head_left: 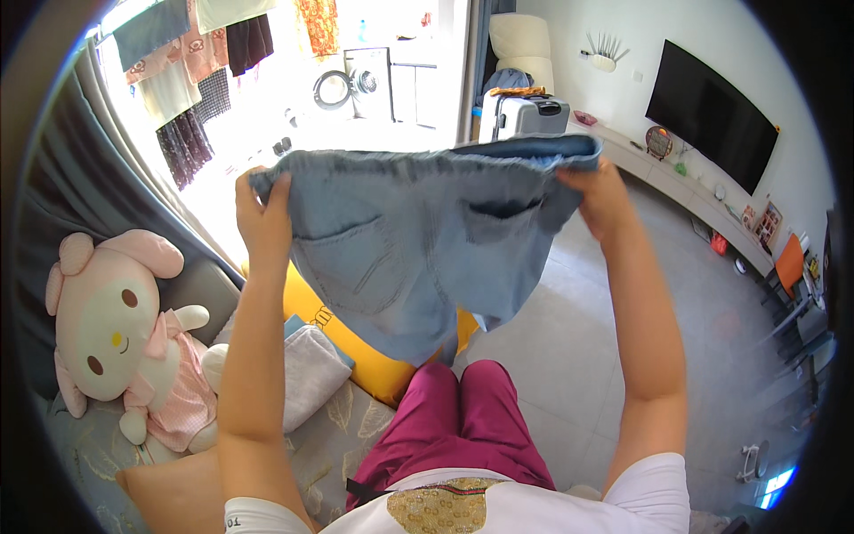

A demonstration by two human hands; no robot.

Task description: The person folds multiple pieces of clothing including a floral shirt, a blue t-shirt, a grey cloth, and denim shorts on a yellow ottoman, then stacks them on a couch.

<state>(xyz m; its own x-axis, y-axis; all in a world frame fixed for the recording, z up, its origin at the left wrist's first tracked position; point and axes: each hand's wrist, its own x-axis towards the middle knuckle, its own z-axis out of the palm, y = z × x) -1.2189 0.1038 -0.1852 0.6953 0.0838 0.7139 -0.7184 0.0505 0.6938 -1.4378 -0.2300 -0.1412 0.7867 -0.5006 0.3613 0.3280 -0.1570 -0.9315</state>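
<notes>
A pair of light blue denim shorts [356,231] hangs spread out in front of me, held up by its waistband. Two back pockets face me, and the legs dangle above my knees. My left hand [264,209] pinches the left end of the waistband, thumb on the near side. At the other end, my right hand [598,198] grips the waistband corner, which folds over so that its darker inside shows. The fingers behind the cloth are partly hidden. Folded grey cloth [311,374] lies on the sofa below my left forearm.
A big pink and white plush toy [120,320] leans on the patterned sofa [342,445] at left. Behind the shorts is a yellow bag-like object [374,378]. A grey suitcase [525,117] stands farther back, near a low TV cabinet [658,169]. Laundry hangs at upper left.
</notes>
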